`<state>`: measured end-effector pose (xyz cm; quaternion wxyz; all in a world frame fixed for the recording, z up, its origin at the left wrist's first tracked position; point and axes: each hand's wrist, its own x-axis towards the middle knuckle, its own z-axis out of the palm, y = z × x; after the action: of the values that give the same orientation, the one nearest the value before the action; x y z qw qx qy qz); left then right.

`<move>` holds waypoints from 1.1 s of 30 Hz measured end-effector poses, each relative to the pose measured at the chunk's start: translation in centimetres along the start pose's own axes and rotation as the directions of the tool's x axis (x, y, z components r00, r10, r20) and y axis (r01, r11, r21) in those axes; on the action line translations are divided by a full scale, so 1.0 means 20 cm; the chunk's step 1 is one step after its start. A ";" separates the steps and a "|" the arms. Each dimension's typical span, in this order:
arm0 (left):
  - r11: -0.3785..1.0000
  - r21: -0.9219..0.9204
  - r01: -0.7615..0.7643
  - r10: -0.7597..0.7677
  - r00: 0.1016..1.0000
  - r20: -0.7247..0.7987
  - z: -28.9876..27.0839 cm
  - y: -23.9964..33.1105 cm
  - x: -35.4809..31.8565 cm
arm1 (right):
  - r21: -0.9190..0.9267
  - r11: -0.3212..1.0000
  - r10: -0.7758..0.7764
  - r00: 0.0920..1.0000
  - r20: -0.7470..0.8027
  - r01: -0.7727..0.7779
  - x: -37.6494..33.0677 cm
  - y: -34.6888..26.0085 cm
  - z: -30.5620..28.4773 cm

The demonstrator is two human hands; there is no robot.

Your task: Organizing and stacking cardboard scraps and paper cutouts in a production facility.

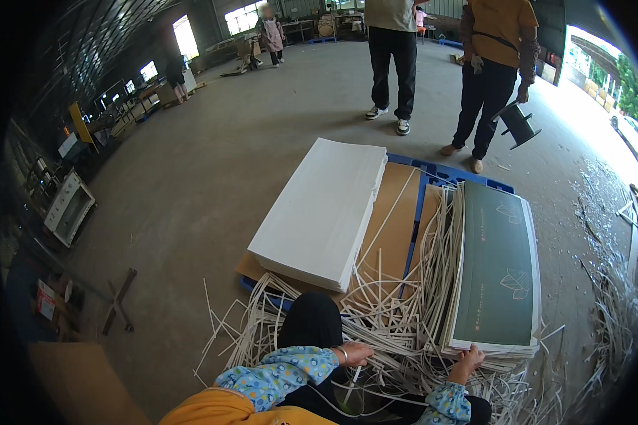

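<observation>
My right hand (466,363) is at the near edge of a stack of green printed sheets (495,262), its fingers closed on the edge of the top sheets. The sheets have white borders and pale leaf outlines. My left hand (354,353) is over a tangle of narrow white strips (397,333) between my knees, its fingers curled together; what they hold, if anything, is hidden. More long strips (443,262) hang along the stack's left side. To the left stands a thick pile of blank white sheets (319,205).
Both stacks rest on a blue pallet (468,177) with brown cardboard (390,205) on top. Two people stand beyond it, one holding a black spool (519,127). Scrap strips (613,312) litter the floor at right. A metal cross-shaped stand (118,303) is at left.
</observation>
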<state>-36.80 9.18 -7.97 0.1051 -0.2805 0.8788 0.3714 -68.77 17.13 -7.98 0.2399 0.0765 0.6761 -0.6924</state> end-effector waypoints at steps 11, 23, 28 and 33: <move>1.000 0.001 -0.004 0.004 1.000 0.003 0.00 0.00 0.00 | 0.014 1.000 -0.003 1.000 0.015 0.003 -0.02 -0.02 0.01; 1.000 0.023 0.006 -0.007 0.999 0.045 -0.01 0.00 0.00 | 0.021 1.000 0.010 1.000 -0.002 -0.010 -0.03 -0.02 0.02; 1.000 0.004 0.010 -0.010 0.999 0.030 -0.01 0.02 0.00 | 0.005 1.000 0.000 1.000 0.019 0.000 0.01 0.01 0.00; 0.999 0.028 0.018 -0.020 0.998 0.063 -0.04 0.03 -0.01 | -0.034 0.999 -0.013 1.000 0.012 0.013 0.00 0.00 0.00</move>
<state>-37.08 9.09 -6.99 0.1403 -0.2754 0.8773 0.3670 -68.76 17.21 -8.07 0.2406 0.0641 0.6870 -0.6827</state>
